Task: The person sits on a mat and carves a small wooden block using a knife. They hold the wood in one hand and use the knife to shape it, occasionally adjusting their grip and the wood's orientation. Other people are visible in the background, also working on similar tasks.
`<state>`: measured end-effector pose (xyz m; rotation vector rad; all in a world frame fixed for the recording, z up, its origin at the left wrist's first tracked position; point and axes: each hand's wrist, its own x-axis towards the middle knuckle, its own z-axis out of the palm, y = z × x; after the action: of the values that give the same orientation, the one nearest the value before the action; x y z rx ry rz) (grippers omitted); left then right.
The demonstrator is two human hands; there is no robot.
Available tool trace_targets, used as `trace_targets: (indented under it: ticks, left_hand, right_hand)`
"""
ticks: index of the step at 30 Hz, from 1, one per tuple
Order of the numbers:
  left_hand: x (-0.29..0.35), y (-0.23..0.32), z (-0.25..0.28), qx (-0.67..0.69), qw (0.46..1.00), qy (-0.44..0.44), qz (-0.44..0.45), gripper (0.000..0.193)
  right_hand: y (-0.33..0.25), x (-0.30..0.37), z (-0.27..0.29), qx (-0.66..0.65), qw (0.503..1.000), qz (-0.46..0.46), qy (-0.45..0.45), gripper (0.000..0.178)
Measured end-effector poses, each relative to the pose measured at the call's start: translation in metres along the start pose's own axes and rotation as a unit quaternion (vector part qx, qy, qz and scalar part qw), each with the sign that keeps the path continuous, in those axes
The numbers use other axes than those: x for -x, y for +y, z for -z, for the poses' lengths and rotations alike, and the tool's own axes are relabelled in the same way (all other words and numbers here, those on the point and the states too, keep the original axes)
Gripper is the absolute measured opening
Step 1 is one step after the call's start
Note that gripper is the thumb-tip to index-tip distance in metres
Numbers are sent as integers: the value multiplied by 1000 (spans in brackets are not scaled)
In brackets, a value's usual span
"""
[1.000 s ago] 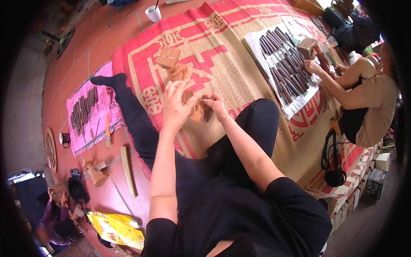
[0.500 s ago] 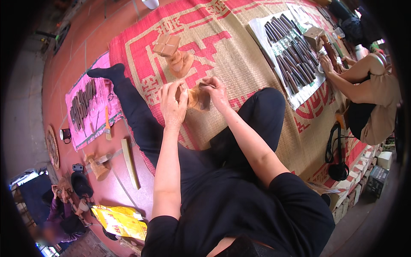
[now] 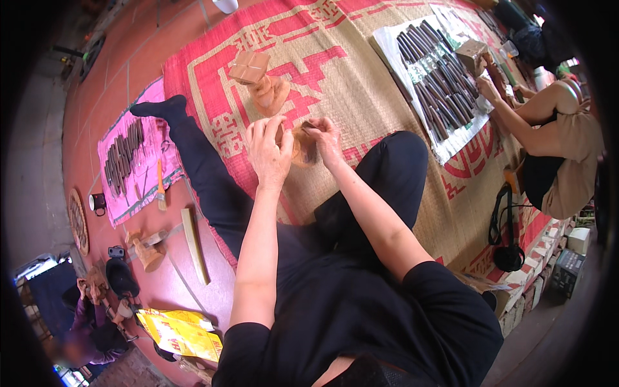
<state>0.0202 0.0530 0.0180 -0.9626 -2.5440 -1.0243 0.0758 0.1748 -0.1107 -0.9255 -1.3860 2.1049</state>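
Note:
Between my raised knee and outstretched leg, a carved wooden piece is largely covered by my fingers. Curled along its left side, my left hand grips it. My right hand pinches a small dark, flat piece at the top of the wood; its exact kind is too small to make out. Just beyond my hands, a carved wooden figure stands on the woven mat, with a square, grooved block at its top.
Rows of carving tools lie on a white sheet at right, near another person's arm. More tools rest on a pink cloth at left. A wooden mallet, a wooden bar, a brush and a yellow bag are on the tiles.
My right hand has turned and shifted slightly, and the dark area over the wood has shrunk. My left hand has moved a little right, its fingers closer over the wood.

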Motion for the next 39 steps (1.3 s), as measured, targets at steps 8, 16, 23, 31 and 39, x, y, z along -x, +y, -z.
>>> trace_targets:
  ticks: [8, 16, 23, 31, 39]
  left_hand:
    - [7, 7, 2, 13, 1000, 13, 1, 27]
    - [15, 2, 10, -8, 998, 53, -22, 20]
    - [12, 12, 1, 14, 997, 71, 29, 21]
    - [28, 10, 6, 7, 994, 92, 53, 23]
    - [20, 14, -11, 6, 995, 77, 56, 24]
  right_hand:
    - [-2, -24, 4, 69, 991, -74, 89, 20]
    - [-2, -10, -28, 283, 957, 9, -64, 18]
    - [22, -48, 2, 32, 965, 170, -196, 7]
    - [-8, -51, -1, 129, 975, 12, -178, 15]
    - [-3, -32, -18, 70, 976, 32, -206, 15]
